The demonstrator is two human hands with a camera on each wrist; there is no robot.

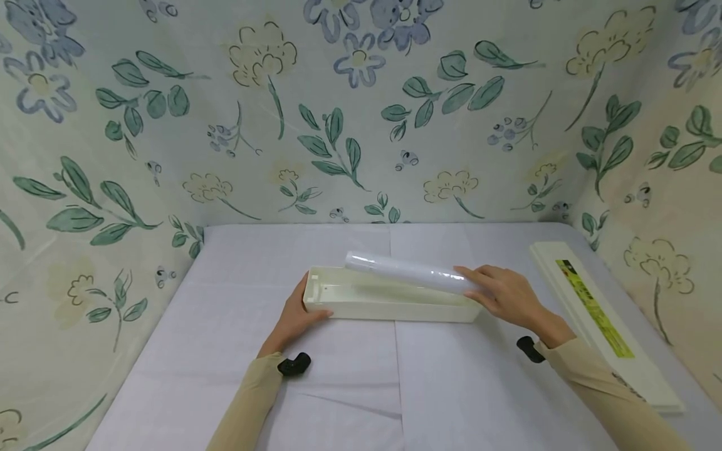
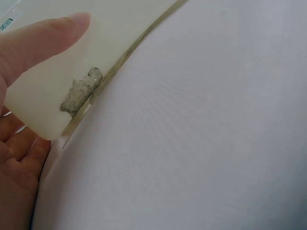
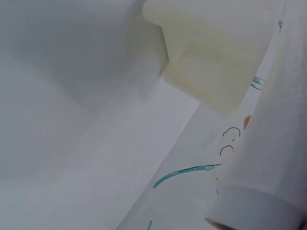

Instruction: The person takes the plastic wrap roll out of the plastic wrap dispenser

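A long cream-white box (image 1: 395,311), its top uncovered, lies across the middle of the table. My left hand (image 1: 296,318) grips its left end, thumb along the front wall and fingers behind. In the left wrist view a grey patch (image 2: 81,93) marks the box wall below the thumb. My right hand (image 1: 507,294) holds the right end of a shiny roll of cling film (image 1: 406,270), thumb below and fingers over it. The roll slants over the box, its left end higher. The right wrist view shows the roll's tube end (image 3: 254,211) beside the box's end wall (image 3: 206,62).
At the right side of the table lies a long white lid (image 1: 547,257) with a yellow-green label (image 1: 595,307). A white cloth (image 1: 338,401) covers the table. Flower-printed fabric (image 1: 338,156) stands behind it and at both sides.
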